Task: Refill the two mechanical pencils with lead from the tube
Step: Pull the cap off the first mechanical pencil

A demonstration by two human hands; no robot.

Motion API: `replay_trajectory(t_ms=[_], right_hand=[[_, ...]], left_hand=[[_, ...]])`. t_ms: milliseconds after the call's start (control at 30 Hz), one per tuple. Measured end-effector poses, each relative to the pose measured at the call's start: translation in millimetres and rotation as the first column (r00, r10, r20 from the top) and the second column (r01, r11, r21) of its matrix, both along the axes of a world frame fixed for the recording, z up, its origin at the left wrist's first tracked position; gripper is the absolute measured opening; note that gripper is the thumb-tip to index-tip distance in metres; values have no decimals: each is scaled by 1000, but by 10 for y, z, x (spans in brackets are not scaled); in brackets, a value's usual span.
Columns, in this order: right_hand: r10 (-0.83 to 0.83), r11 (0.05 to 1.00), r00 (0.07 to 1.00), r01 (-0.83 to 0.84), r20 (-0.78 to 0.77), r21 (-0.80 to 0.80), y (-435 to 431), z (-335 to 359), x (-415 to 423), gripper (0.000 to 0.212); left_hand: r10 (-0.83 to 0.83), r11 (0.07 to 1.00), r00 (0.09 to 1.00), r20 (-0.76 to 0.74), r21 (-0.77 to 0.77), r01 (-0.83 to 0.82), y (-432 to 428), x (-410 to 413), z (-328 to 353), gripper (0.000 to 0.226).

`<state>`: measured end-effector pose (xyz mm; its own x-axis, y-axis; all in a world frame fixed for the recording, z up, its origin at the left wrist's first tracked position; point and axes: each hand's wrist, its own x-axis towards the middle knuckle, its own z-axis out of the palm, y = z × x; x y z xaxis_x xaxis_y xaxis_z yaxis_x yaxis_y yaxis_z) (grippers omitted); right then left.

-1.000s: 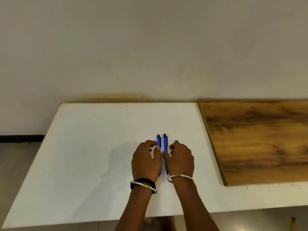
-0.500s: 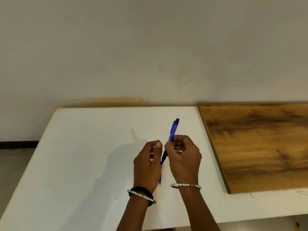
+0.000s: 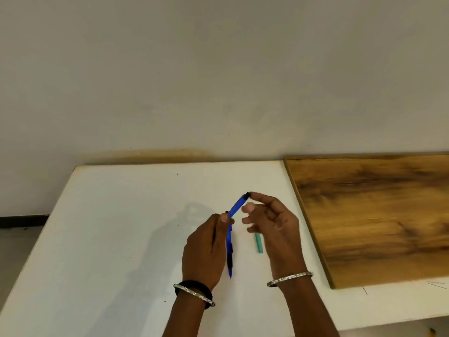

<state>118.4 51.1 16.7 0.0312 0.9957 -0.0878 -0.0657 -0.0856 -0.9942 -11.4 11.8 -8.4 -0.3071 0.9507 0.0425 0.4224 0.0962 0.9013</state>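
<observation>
Blue mechanical pencil [image 3: 237, 205] sits gripped in the left hand [image 3: 206, 249]; the right hand [image 3: 274, 227] is loose, its index finger touching the black cap [image 3: 247, 195]. Uncapping seems to be starting. Next, pinch that cap and pull it off.

No text, label, brand, number or sign can be read anywhere.

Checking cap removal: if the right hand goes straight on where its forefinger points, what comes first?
The black cap of the blue mechanical pencil held by the left hand; the forefinger of the right hand seems nearly on it.
</observation>
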Motion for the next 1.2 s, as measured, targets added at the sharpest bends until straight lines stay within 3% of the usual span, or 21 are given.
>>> replay_trajectory(t_ms=[67, 267, 533, 833, 1000, 1067, 1133, 1200], right_hand=[[-57, 998, 997, 58, -56, 27, 40, 24, 104, 25], [-114, 993, 992, 111, 53, 50, 53, -83, 196, 14], [-69, 998, 997, 69, -44, 8, 63, -95, 334, 6], [-138, 984, 973, 112, -186, -140, 21, -97, 377, 11], [-322, 940, 900, 267, -292, -214, 71, -107, 550, 15], [-360, 926, 927, 341, -103, -164, 67, -140, 592, 12], [-305, 947, 907, 320, 289, -4, 58, -226, 585, 8], [-182, 982, 722, 164, 668, 90, 39, -311, 562, 8]], left_hand=[[-63, 998, 995, -73, -4, 63, 2, -8, -18, 44], [-148, 989, 974, -169, -22, 147, 16, 78, -39, 45], [-182, 983, 968, -175, 2, 185, 21, 110, -34, 38], [-226, 974, 941, -251, -86, 211, 27, 217, -22, 33], [-161, 985, 953, -256, -104, 138, 23, 126, -33, 30], [-132, 988, 964, -232, -109, 109, 34, 87, -42, 31], [-137, 987, 965, -223, -112, 114, 33, 109, -42, 36], [-154, 985, 959, -240, -110, 131, 26, 155, -51, 39]])
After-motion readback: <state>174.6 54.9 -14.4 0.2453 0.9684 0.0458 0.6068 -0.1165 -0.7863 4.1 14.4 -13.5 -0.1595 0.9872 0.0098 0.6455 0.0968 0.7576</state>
